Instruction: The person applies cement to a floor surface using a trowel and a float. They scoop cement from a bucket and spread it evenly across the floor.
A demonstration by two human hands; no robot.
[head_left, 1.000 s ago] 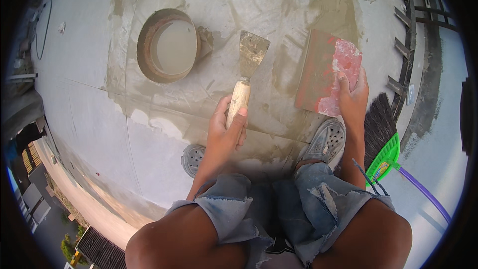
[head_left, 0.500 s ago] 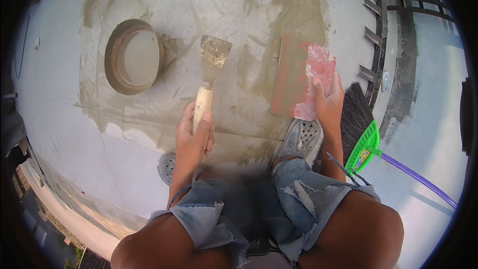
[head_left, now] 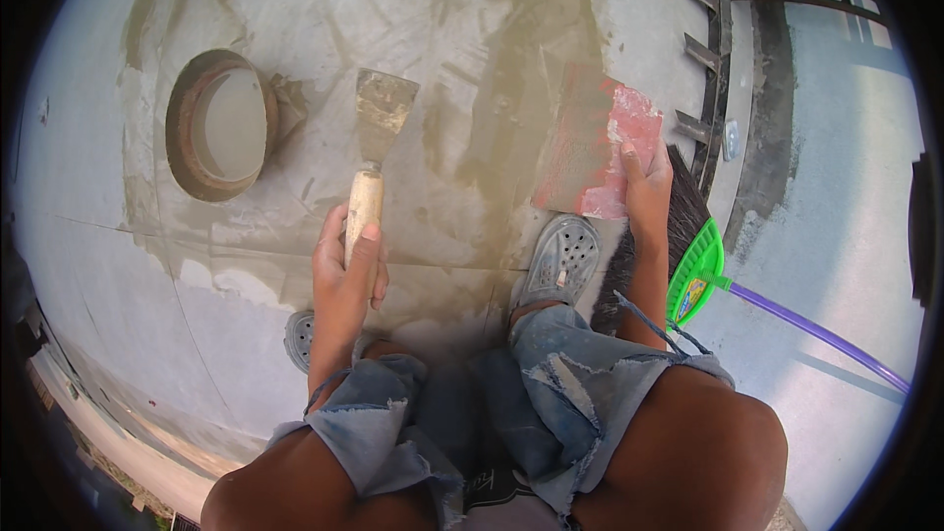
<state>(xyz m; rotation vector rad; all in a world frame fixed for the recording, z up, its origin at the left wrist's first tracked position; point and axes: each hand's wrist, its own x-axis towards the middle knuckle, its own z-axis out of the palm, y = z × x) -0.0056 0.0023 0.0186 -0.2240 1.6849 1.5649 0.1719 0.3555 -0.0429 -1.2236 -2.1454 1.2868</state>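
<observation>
Two tools were in play: the left hand (head_left: pixel 344 270), fist wrapped round the putty knife (head_left: pixel 372 152), had drawn its blade back nearer the round pan (head_left: pixel 221 123), while the right hand (head_left: pixel 644 187) pinched the red trowel (head_left: pixel 595 152) flat against the wet screed (head_left: pixel 462 59), unmoved.

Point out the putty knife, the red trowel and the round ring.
putty knife (head_left: pixel 382 110), head view, on the blade.
red trowel (head_left: pixel 590 152), head view, middle of its plate.
round ring (head_left: pixel 187 103), head view, on its rim.

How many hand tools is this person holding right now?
2. A putty knife with a wooden handle is in the left hand; a red notched trowel is in the right hand. A broom lies unheld nearby.
</observation>
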